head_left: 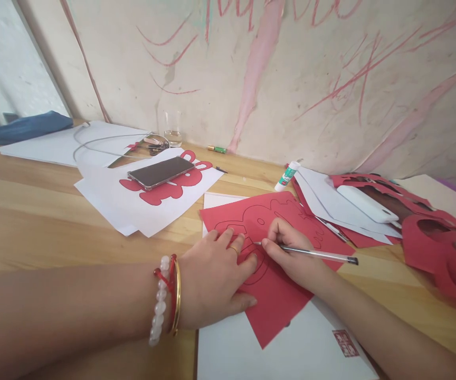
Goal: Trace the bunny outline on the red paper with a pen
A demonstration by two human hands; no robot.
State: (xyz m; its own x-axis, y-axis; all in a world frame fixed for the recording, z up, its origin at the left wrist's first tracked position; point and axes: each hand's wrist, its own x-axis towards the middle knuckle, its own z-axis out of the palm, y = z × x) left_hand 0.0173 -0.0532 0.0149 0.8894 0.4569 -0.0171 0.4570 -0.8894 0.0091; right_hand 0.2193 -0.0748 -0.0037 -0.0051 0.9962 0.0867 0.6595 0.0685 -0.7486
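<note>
A sheet of red paper (267,316) lies at an angle in front of me, with thin dark outlines of a rounded figure drawn on it. My left hand (216,279) rests flat on its left part, fingers spread. Between thumb and fingers of my right hand (291,256) is a pen (319,254) with a clear barrel and dark end cap. Its tip meets the red paper close to my left fingertips. Part of the drawing is hidden under both hands. Beneath the red sheet lies a white pad or board (244,353) with a red square stamp.
A phone (160,171) lies on a red rabbit cutout (192,179) on white sheets. A glue stick (287,176) stands tilted behind the red paper. Cut red scraps (421,248) and a white device (366,205) are at right. A glass (172,129) stands by the wall.
</note>
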